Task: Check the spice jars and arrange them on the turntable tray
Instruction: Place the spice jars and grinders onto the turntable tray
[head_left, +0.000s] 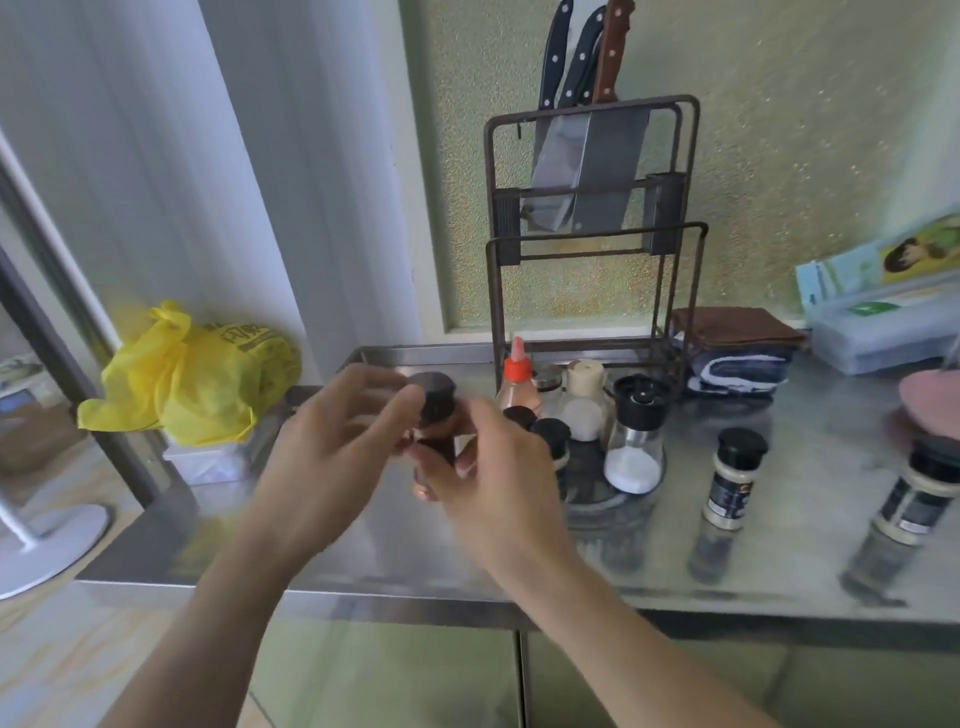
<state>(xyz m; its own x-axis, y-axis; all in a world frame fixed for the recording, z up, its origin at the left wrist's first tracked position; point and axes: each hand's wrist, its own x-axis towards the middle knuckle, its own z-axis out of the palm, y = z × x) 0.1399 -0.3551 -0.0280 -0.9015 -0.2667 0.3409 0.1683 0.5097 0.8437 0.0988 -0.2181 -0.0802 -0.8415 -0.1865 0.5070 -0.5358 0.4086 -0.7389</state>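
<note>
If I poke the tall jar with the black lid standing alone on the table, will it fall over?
Probably, if poked near the top: the jar looks tall and narrow. Lying down, its round body could roll across the smooth metal table. It may be breakable; I cannot tell.

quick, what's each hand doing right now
Left hand: fingertips pinching the dark cap of the spice jar.
Right hand: gripping the same jar's body from below, held above the counter.

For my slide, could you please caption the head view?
Both hands, left hand and right hand, hold a dark-capped spice jar beside the turntable tray.
</note>
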